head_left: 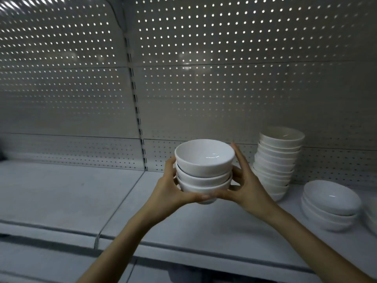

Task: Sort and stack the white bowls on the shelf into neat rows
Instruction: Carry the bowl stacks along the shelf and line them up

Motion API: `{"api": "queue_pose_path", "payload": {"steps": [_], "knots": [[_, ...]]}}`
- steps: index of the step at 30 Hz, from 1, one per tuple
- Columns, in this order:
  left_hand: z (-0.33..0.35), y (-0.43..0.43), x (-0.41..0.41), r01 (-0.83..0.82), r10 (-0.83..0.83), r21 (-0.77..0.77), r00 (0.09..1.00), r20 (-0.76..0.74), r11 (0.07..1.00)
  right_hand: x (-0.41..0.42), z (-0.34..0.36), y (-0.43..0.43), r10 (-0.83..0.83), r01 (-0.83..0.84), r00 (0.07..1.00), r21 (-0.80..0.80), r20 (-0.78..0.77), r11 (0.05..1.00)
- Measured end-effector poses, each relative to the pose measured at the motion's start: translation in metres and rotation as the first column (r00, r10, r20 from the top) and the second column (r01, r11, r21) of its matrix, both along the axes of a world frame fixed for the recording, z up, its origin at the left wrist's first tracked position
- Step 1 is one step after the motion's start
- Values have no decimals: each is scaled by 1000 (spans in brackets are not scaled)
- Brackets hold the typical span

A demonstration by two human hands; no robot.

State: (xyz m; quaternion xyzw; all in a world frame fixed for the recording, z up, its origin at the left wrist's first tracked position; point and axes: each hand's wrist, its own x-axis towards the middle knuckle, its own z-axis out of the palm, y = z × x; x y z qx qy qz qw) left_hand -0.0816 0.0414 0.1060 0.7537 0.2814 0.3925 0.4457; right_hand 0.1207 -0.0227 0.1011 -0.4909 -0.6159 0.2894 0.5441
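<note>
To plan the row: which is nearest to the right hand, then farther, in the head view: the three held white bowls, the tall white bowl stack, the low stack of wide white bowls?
1. three held white bowls: in the right hand.
2. tall white bowl stack: just behind, right.
3. low stack of wide white bowls: far right.

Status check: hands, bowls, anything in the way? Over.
Left hand and right hand hold small bowl stack over shelf. Tall stack close on its right, leaning. Low stack farther right.
</note>
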Motion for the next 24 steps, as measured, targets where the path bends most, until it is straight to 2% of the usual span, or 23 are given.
{"api": "queue_pose_path", "payload": {"steps": [13,24], "knots": [[19,55,-113,-114,110,27,987,119,993,-119,17,76,74,-71,996,72,-46,995],[14,129,-196,-211,208,25,974,89,977,-200,5,172,159,-154,985,75,-63,985]]}}
